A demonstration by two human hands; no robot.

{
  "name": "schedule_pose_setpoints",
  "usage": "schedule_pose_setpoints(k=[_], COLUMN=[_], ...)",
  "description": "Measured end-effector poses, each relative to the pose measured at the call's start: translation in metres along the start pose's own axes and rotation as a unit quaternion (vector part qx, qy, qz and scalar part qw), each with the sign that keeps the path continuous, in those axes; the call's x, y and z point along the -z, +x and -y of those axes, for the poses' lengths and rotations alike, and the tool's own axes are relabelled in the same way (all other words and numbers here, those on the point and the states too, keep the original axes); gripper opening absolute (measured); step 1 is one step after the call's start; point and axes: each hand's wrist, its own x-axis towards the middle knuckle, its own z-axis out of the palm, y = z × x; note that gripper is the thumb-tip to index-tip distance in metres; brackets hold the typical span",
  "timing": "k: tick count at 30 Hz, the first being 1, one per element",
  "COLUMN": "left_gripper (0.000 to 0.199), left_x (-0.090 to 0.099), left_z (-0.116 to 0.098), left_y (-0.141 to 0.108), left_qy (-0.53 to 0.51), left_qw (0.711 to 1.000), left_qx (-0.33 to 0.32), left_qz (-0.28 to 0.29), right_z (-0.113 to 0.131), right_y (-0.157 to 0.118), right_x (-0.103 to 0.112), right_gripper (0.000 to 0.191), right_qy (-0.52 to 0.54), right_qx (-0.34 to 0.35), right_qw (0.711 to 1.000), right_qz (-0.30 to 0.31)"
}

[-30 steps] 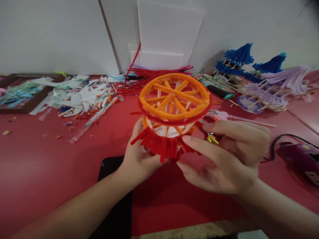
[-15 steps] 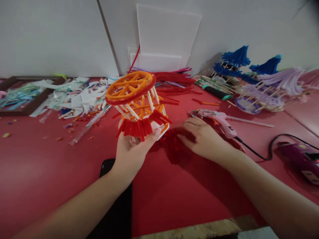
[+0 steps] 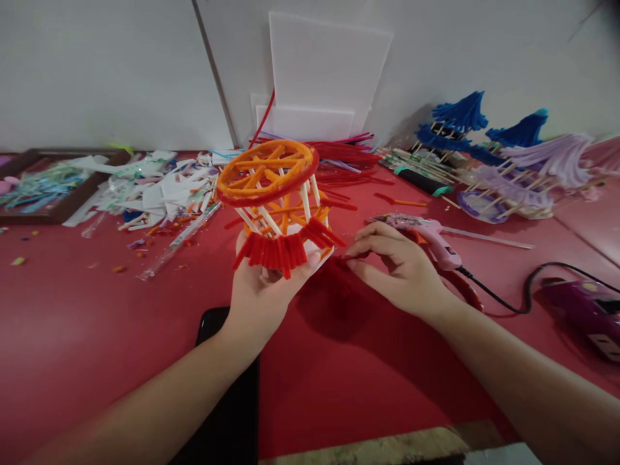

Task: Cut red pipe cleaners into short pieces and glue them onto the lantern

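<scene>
My left hand (image 3: 264,297) is wrapped round the base of a small carousel-like model (image 3: 267,171), holding it tilted above the table. Orange pipe cleaners form its spoked top ring, pale sticks make its posts, and short red pipe cleaner pieces (image 3: 271,252) fan out along the lower edge. To the right, thumb and fingertips of my right hand (image 3: 397,265) are pinched together on what looks like a short red pipe cleaner piece (image 3: 356,257). Beneath them lies a dark red pile (image 3: 339,281), hard to separate from the red tabletop and shadow.
A pink glue gun (image 3: 431,234) lies beyond my right hand, its cord running right to a purple device (image 3: 581,310). Blue models (image 3: 460,119) and lilac models (image 3: 518,181) stand back right. White scraps (image 3: 169,194) lie left; a black phone (image 3: 223,387) is under my left forearm.
My left hand and the model have shifted slightly right. My right hand has lifted a little from the red pile, its thumb and fingers now pinched.
</scene>
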Motion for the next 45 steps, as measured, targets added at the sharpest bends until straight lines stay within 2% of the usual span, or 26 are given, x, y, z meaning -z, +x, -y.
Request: schedule_pose_setpoints(k=[2,4,7,10,12,15,17,19,22,28,31,33,37,39,41,43,45], left_gripper=[0.028,0.032,0.035,0.039,0.04,0.043,0.046,0.049,0.05,0.046,0.05,0.051,0.05,0.052,0.056,0.061,0.066], left_x=[-0.002,-0.002,-0.002,-0.002,-0.001,0.0,0.001,0.001,0.001,0.0,0.0,0.0,0.0,0.001,0.001,0.001,0.001], left_z=[-0.002,-0.003,-0.004,-0.004,-0.004,-0.002,0.0,0.0,-0.001,-0.004,-0.003,-0.001,0.002,0.004,0.005,0.006,0.007], left_y=[0.0,0.0,0.0,0.0,0.0,0.0,0.0,0.0,-0.001,-0.001,-0.001,-0.001,-0.001,-0.001,-0.002,-0.004,-0.005], left_qy=[0.003,0.012,0.024,0.023,0.019,0.023,0.033,0.04,0.038,0.029,0.025,0.029,0.029,0.019,0.015,0.014,-0.006], left_qw=[1.0,1.0,1.0,1.0,1.0,0.999,0.999,0.999,0.999,0.999,0.999,0.999,0.999,0.999,0.999,0.999,0.999], left_qx=[0.006,0.01,0.006,0.008,0.014,0.024,0.024,0.023,0.031,0.042,0.039,0.032,0.024,0.027,0.029,0.028,0.026], left_qz=[-0.003,-0.01,-0.012,-0.017,-0.013,-0.005,-0.006,-0.006,-0.004,0.002,0.001,-0.002,-0.004,-0.006,-0.013,-0.022,-0.021], right_z=[0.005,0.006,0.001,-0.001,0.0,0.002,0.003,0.002,0.003,0.001,-0.005,-0.007,-0.001,0.007,0.017,0.027,0.038], right_y=[0.0,-0.001,0.0,0.0,0.0,-0.003,-0.004,-0.003,0.001,0.001,0.001,0.001,0.003,0.001,-0.003,-0.009,-0.014], right_x=[0.002,0.001,-0.002,-0.004,-0.004,-0.002,-0.002,-0.003,-0.002,-0.001,-0.003,-0.003,-0.002,0.0,0.003,0.008,0.013], right_gripper=[0.01,0.012,0.01,0.01,0.01,0.009,0.009,0.009,0.008,0.01,0.01,0.01,0.007,0.003,0.009,0.018,0.028], right_qy=[0.036,0.014,-0.067,-0.103,-0.082,0.029,0.085,0.062,-0.03,-0.05,-0.012,0.046,0.197,0.195,0.133,0.036,-0.058], right_qx=[-0.028,-0.04,0.005,0.042,0.017,-0.08,-0.121,-0.096,-0.033,-0.101,-0.099,-0.105,-0.142,-0.129,-0.096,-0.012,0.11], right_qw=[0.999,0.999,0.997,0.994,0.996,0.996,0.988,0.993,0.999,0.994,0.995,0.992,0.955,0.947,0.956,0.973,0.977], right_qz=[0.006,0.022,0.024,-0.008,-0.015,-0.026,-0.037,-0.036,-0.025,0.005,-0.016,-0.052,-0.171,-0.22,-0.244,-0.23,-0.171])
